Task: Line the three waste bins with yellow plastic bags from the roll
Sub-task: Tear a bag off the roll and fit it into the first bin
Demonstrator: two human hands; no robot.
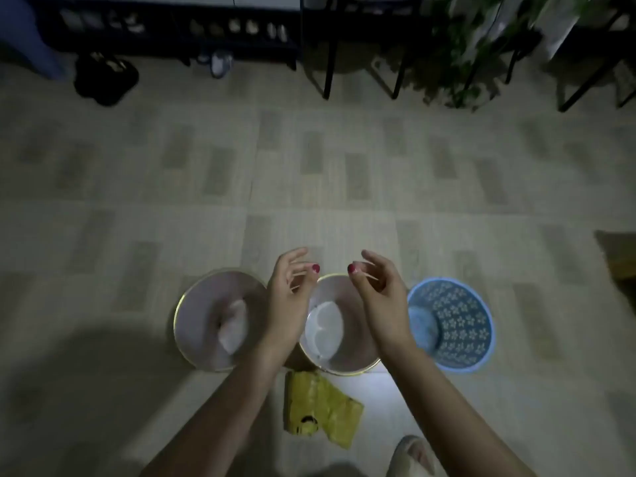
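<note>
Three waste bins stand in a row on the tiled floor: a wide pale bin with a gold rim (192, 325) on the left, a smaller pale bin with a gold rim (344, 368) in the middle, and a blue perforated bin with a flower pattern (457, 325) on the right. No yellow bag shows inside any of them. The flattened yellow bags (320, 407) lie on the floor just in front of the middle bin. My left hand (289, 297) and my right hand (378, 290) hover above the middle bin, fingers loosely spread, holding nothing.
A slippered foot (413, 456) shows at the bottom edge. Far back stand a dark shoe rack (172, 29), black shoes (105, 79), black chair legs (327, 74) and a potted plant (464, 56). A brown box edge (619, 256) sits at the right.
</note>
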